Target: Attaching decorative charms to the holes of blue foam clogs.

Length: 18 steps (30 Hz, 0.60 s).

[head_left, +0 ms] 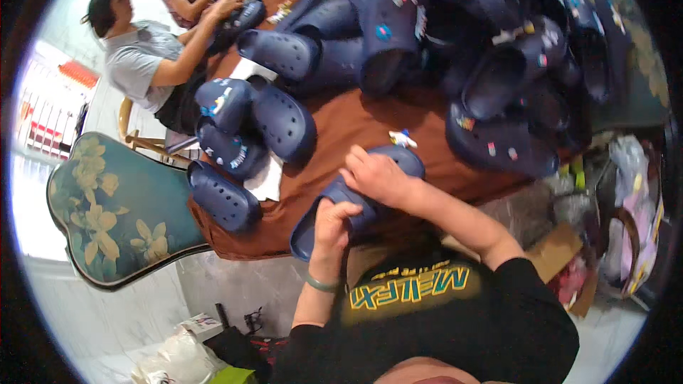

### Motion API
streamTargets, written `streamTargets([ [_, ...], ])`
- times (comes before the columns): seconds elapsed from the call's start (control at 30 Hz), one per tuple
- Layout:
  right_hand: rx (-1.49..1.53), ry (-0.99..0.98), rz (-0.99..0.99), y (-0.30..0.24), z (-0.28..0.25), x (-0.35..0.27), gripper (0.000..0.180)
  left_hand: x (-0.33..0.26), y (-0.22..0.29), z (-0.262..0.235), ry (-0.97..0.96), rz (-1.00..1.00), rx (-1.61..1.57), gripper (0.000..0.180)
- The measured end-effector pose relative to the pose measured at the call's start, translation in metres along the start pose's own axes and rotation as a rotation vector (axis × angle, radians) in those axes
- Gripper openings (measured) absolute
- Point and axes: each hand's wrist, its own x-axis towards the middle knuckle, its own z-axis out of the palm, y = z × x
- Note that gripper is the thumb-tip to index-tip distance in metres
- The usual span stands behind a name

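Black fabric of the person's shirt (441, 327), with yellow lettering across it, fills the bottom of the view, and both bare forearms reach up from it to the edge of the desk (341, 128), which is covered in a brown cloth. Between the two hands lies a navy clog (356, 195), set at the near edge of the desk and partly overhanging it. Left hand (334, 224) grips the clog from below at its heel end, fingers (347, 209) curled shut around the rim; a green band sits on that wrist. Right hand (377, 176) presses down on top of the clog near its toe, fingers bent and closed on the upper (whether anything small is pinched under them I cannot tell). Just beyond the right hand, a small colourful charm (403, 139) rests on the cloth. More navy clogs (256, 124) lie to the left, some with charms already on them, and a large heap of clogs (484, 50) is piled at the far right. A teal chair with yellow flowers (114, 213) stands at the left. Two other people sit at the far left corner, each handling a clog.
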Motion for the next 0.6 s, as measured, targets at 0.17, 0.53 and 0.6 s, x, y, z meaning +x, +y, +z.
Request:
streamTargets([
  [0.17, -0.159, -0.062, 0.134, 0.028, -0.003, 0.011, 0.025, 0.004, 0.006, 0.002, 0.016, -0.123, -0.021, 0.037],
  [0.53, -0.184, 0.032, 0.261, 0.119, -0.047, -0.001, 0.018, -0.003, 0.006, 0.011, 0.014, -0.090, 0.040, 0.050],
  [0.6, -0.091, -0.102, 0.218, 0.114, -0.056, -0.017, 0.018, -0.005, 0.005, 0.010, 0.014, -0.079, 0.020, 0.056],
])
